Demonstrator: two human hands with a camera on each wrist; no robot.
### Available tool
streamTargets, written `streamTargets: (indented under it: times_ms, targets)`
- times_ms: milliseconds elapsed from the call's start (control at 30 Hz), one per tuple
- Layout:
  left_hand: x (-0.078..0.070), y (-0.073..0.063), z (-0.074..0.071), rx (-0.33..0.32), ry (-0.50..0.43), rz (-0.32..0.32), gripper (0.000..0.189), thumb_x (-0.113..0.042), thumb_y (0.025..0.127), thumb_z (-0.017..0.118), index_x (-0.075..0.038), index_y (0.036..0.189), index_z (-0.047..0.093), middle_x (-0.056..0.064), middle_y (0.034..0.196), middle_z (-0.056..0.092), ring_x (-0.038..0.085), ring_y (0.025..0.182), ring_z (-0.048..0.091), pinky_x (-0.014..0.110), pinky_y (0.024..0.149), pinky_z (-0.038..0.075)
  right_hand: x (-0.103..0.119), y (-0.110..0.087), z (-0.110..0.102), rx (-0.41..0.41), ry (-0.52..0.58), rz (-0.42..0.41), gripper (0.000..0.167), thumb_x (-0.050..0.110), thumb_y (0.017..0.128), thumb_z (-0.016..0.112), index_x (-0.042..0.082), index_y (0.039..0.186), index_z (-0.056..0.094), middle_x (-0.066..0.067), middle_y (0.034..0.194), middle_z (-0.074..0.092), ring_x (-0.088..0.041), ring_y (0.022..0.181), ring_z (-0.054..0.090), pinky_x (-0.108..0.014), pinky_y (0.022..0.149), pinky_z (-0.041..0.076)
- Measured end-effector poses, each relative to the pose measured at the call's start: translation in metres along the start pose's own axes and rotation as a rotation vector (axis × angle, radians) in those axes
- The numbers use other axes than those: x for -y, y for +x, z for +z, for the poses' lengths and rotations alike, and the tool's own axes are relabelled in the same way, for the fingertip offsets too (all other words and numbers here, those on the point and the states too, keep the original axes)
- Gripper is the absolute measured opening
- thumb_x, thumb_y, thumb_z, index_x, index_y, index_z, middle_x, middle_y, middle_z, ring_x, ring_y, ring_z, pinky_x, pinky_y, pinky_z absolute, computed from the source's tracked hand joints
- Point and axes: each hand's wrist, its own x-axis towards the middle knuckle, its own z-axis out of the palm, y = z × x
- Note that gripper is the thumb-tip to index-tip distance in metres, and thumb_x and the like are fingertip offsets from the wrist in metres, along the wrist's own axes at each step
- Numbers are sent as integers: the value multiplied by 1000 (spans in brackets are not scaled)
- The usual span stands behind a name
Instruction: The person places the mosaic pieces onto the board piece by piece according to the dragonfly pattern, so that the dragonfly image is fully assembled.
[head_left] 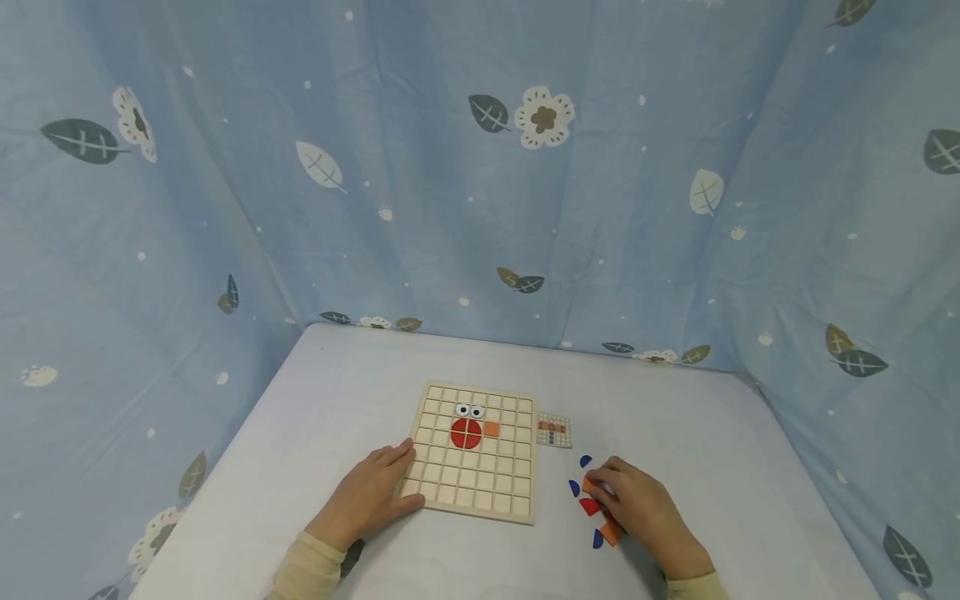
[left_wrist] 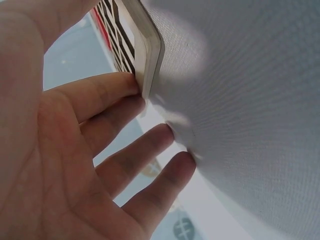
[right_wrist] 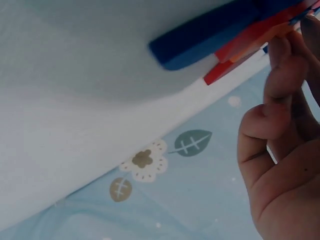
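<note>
Backdrop: light-blue cloth curtain (head_left: 420, 208) with leaf and flower prints, behind a white bench (head_left: 352, 375).
Square pale-wood grid board (head_left: 486, 481): mid-bench, bearing a red four-piece disc (head_left: 459, 440).
Left hand (head_left: 371, 492): grip relaxed, fingers touching the board's left edge.
Right hand (head_left: 637, 504): grip pinching a flat orange piece (head_left: 587, 485), right of the board, among blue half-round pieces (head_left: 574, 488) and a red piece (head_left: 590, 506).

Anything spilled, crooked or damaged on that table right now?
Nothing stands out. The board shows no visible damage, and the red circle and eyes sit neatly on it. Loose pieces lie scattered by the right hand, but that seems ordinary.
</note>
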Motion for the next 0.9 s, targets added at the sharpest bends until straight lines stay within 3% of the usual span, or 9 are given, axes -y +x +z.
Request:
streamTargets:
  times_ms: [333, 567, 900]
  targets:
    - [-1, 1, -1, -4, 3, 6, 77, -47, 89, 75, 6, 142, 54, 17, 152, 49, 42, 134, 49, 53, 111, 41, 0, 1, -5, 42, 10, 5, 21, 21, 82, 86, 16, 102, 81, 10, 94, 65, -10, 85, 62, -37, 82, 61]
    - [0, 1, 1, 3, 11, -3, 78, -49, 89, 74, 5, 143, 54, 16, 153, 48, 42, 134, 48, 53, 112, 41, 1, 2, -4, 69, 33, 41, 19, 22, 83, 85, 18, 100, 79, 10, 92, 63, -8, 81, 59, -36, 78, 59]
    - [-1, 0, -1, -7, 15, 4, 77, -48, 89, 75, 5, 142, 55, 16, 152, 49, 41, 134, 50, 52, 111, 42, 3, 3, -7, 61, -4, 27, 18, 26, 83, 85, 20, 98, 78, 9, 92, 64, -10, 80, 60, -37, 76, 59]
